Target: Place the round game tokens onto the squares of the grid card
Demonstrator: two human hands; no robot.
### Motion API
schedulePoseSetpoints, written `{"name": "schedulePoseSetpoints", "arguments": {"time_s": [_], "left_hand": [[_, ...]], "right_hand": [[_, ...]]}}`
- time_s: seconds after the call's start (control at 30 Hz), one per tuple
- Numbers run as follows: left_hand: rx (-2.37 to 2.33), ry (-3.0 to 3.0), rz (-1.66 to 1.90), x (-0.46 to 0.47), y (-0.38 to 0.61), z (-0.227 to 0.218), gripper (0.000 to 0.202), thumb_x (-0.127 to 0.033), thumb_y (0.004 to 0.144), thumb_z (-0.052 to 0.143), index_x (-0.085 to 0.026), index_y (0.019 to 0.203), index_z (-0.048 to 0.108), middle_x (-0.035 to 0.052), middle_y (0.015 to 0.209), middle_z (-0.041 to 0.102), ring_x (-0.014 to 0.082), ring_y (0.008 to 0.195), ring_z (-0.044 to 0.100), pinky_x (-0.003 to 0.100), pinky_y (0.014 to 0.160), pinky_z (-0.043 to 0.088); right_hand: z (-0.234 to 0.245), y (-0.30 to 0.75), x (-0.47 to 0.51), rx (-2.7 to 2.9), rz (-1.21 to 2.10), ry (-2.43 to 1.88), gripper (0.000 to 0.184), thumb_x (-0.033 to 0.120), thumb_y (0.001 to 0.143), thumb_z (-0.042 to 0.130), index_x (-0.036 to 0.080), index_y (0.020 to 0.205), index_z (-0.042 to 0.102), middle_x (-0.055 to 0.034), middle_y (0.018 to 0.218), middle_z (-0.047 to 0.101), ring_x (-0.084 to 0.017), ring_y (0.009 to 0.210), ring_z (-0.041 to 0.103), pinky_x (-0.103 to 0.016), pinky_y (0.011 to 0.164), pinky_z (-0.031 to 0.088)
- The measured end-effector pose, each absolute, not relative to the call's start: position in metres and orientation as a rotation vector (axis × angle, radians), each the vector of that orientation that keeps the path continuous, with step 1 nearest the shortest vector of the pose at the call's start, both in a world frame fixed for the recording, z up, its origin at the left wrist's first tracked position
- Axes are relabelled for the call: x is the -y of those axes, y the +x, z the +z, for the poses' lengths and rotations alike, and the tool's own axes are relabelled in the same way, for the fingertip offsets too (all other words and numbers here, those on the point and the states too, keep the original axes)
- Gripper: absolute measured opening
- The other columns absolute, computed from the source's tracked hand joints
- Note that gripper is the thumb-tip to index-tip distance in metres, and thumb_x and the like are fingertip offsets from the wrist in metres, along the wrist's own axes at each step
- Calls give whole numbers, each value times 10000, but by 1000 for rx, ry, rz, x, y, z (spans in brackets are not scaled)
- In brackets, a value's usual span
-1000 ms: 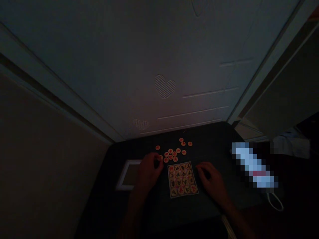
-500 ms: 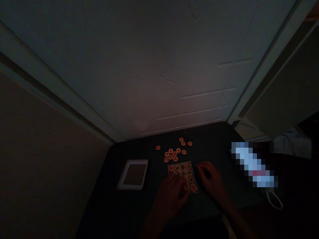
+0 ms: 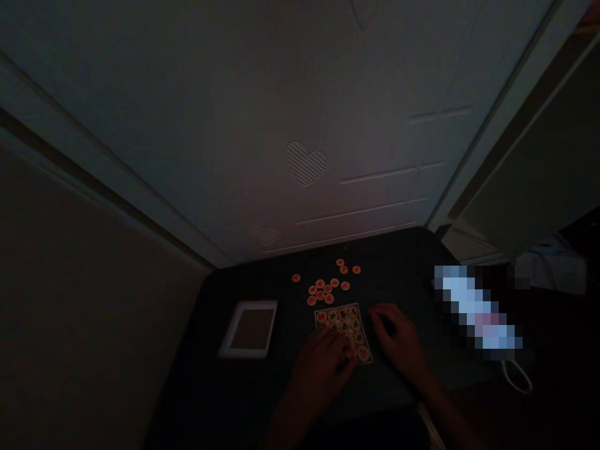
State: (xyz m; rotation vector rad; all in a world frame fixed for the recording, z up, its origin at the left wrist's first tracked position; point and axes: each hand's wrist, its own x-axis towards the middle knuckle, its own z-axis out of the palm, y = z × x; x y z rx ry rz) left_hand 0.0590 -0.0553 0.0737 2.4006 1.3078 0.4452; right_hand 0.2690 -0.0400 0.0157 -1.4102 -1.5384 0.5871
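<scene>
The room is very dark. A small square board (image 3: 344,330) lies on a dark table (image 3: 225,400), covered with round pale pieces that carry red or black marks. My left hand (image 3: 323,369) rests over the board's near left part, fingers bent down onto the pieces. Whether it holds one is hidden. My right hand (image 3: 398,340) lies on the table just right of the board, fingers curled, touching the board's edge. Several loose round pieces (image 3: 328,284) lie scattered behind the board.
A white-framed rectangular tray or box lid (image 3: 249,329) lies left of the board. A blurred pale object (image 3: 478,309) sits at the table's right edge, with a white cord (image 3: 515,378) below it. A pale wall panel with heart shapes (image 3: 307,162) rises behind the table.
My left hand has moved from the loose pieces behind the board's left corner to the board's near left part. The right hand has stayed beside the board.
</scene>
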Motion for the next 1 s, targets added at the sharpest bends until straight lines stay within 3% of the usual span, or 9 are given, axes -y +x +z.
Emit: {"name": "schedulePoseSetpoints", "arguments": {"time_s": [0.27,0.63,0.8,1.0], "left_hand": [[-1322,2408,398,56,59,72,67,-232,868,695,-251,907,643,33,1033,722,257,1028,650,446,936,525],[-1368,2437,398,68,46,70,372,-280,833,751,-267,1179,614,47,1198,696,285,1105,640,456,941,533],[-1392,2411,338,72,42,73,349,-247,826,750,-266,1154,630,45,1165,705,280,1058,657,457,916,543],[-1391,2392,259,73,45,72,342,-245,860,719,-261,1188,625,42,1231,690,265,1131,639,456,981,525]], "right_hand": [[17,269,40,1546,609,-1400,234,371,977,525,239,1017,715,-89,999,717,-240,933,684,-381,847,564],[15,271,40,1573,611,-1413,224,346,980,519,240,1041,707,-90,1031,713,-241,963,680,-385,861,558],[12,271,40,1560,610,-1421,211,338,973,532,240,1026,710,-87,1027,715,-239,962,684,-372,847,559],[14,270,41,1560,607,-1423,202,328,975,533,225,1011,703,-89,1024,709,-236,959,679,-373,858,550]]}}
